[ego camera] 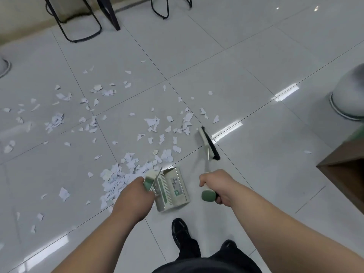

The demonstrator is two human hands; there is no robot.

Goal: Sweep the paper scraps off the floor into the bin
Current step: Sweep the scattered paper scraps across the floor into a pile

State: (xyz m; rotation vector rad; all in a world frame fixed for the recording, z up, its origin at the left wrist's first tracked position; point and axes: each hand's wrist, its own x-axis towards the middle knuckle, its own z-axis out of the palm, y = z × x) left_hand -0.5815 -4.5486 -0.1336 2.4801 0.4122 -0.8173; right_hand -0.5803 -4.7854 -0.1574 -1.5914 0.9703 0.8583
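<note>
Trousers (206, 262), paper scraps (116, 179), glossy floor tiles (236, 75)

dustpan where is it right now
In the head view the dustpan is low centre, its handle gripped by the left hand, right of the heap of paper scraps and ahead of the black shoe.

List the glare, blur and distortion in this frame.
Head view: light glare streaks the glossy floor right of the broom; the wide-angle lens bows the tile seams; the white round object at the right edge and the paper scraps far left look smeared; the dustpan at centre is sharp.
</note>
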